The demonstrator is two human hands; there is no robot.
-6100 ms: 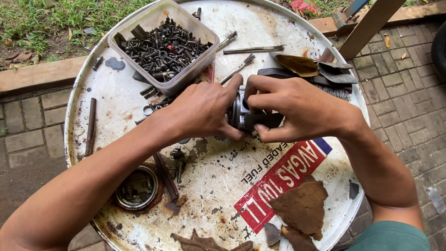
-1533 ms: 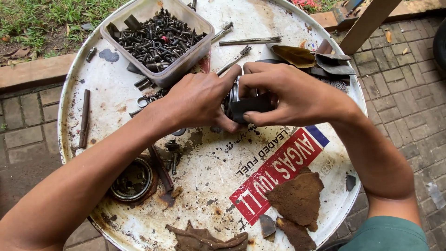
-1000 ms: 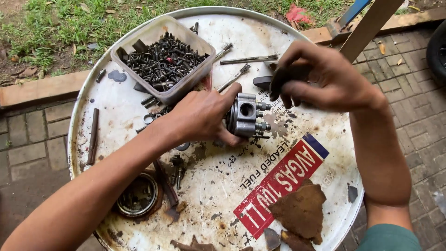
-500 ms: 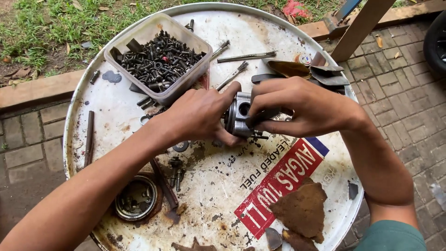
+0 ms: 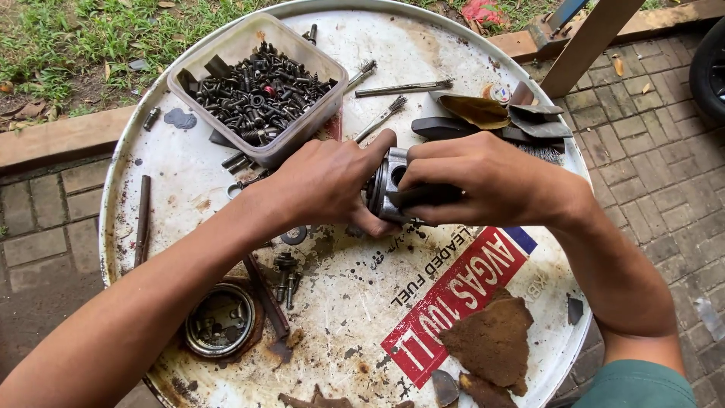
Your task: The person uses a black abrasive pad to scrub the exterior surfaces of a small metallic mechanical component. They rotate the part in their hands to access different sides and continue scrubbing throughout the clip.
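Both hands, left hand and right hand, close their grip on a small grey metal carburettor body above the white drum-lid surface, at centre. Clear plastic tub of dark bolts at 11 o'clock. Risk: oily fingers slipping, dropping the part.

1. My left hand and right hand both clasp a small grey metal engine part above the drum lid.
2. A plastic tub of dark bolts sits beyond my left hand.
3. Small wire brushes lie beside the tub.
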